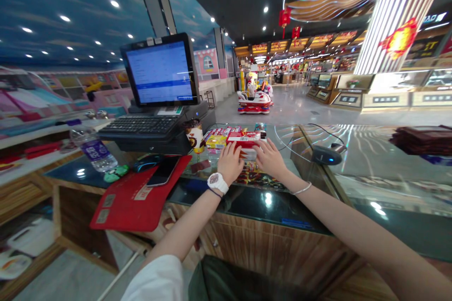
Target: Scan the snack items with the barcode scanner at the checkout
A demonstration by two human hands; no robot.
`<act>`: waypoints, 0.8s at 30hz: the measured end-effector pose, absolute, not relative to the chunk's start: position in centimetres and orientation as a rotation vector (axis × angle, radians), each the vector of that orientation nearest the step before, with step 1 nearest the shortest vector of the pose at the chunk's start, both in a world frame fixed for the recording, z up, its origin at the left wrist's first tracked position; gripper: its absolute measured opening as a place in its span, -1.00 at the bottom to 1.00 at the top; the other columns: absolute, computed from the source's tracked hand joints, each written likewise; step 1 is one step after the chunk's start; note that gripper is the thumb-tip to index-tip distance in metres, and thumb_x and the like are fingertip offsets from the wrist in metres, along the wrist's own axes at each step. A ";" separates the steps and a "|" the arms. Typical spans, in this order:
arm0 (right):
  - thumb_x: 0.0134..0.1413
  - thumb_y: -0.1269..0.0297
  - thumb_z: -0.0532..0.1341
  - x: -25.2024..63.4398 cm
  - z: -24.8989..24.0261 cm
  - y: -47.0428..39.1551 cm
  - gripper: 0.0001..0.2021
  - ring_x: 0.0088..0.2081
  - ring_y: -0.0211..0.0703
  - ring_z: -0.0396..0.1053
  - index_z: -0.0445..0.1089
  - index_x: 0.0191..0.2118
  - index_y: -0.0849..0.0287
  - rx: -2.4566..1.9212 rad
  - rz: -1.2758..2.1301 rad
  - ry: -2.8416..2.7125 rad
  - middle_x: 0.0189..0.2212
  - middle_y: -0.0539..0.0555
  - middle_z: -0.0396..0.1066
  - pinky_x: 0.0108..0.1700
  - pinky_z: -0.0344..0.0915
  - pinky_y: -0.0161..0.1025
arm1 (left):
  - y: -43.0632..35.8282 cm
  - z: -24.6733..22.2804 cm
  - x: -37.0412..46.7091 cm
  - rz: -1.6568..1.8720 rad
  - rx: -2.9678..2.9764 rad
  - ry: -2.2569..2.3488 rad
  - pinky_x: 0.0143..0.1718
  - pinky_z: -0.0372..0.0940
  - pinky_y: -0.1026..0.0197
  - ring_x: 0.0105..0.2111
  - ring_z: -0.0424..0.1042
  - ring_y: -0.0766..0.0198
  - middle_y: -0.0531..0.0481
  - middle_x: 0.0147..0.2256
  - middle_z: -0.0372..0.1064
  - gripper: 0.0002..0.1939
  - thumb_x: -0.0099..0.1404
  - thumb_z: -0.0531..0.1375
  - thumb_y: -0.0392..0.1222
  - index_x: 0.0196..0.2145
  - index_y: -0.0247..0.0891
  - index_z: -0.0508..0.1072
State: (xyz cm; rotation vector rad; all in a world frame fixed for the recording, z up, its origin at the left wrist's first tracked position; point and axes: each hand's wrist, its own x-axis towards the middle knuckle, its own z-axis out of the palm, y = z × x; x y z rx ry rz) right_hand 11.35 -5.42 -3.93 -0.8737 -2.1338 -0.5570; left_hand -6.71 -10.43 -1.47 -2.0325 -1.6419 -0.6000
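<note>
Both hands rest at a row of small packaged goods on the glass counter. My left hand (pixel 230 162), with a white watch on the wrist, touches the near left edge of a red box (pixel 245 137), its fingers apart. On the box's right end lie the spread fingers of my right hand (pixel 269 157), which has a thin bracelet at the wrist. Yellow packets (pixel 216 141) sit just left of the box. A small dark red packet (pixel 200 166) lies on the glass left of my left hand.
At the left are a monitor (pixel 160 73), a keyboard (pixel 143 124), a water bottle (pixel 93 150), a patterned cup (pixel 195 136) and a phone (pixel 164 171) on a red mat (pixel 141 204). A black device (pixel 326 155) and dark red stacked items (pixel 422 141) are to the right.
</note>
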 end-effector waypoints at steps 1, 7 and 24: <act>0.17 0.42 0.08 11.3 -4.0 -5.4 -0.66 0.20 0.09 0.26 0.39 0.04 0.26 -0.875 -0.542 -2.137 0.15 0.28 0.36 0.36 0.01 0.14 | -10.4 -1.5 -6.7 -0.592 -2.042 -1.649 0.33 0.08 -0.06 0.30 0.14 -0.01 -0.22 0.30 0.17 -0.51 0.29 0.11 -0.25 0.17 -0.32 0.34; 0.15 0.42 0.07 11.3 -4.1 -5.3 -0.61 0.28 0.13 0.17 0.36 0.09 0.25 -0.899 -0.382 -2.171 0.24 0.29 0.28 0.38 -0.09 0.21 | -10.1 -1.6 -6.7 -0.583 -2.099 -1.686 0.34 0.04 -0.13 0.35 0.05 -0.06 -0.24 0.33 0.10 -0.48 0.34 0.06 -0.21 0.23 -0.36 0.30; 0.13 0.42 0.10 11.0 -3.9 -5.0 -0.63 0.29 0.14 0.18 0.38 0.06 0.26 -0.927 -0.416 -2.163 0.24 0.32 0.28 0.37 -0.04 0.21 | -9.3 -1.8 -7.0 -0.563 -2.118 -1.751 0.34 0.03 -0.16 0.36 0.02 -0.08 -0.20 0.35 0.07 -0.47 0.38 0.04 -0.11 0.25 -0.30 0.29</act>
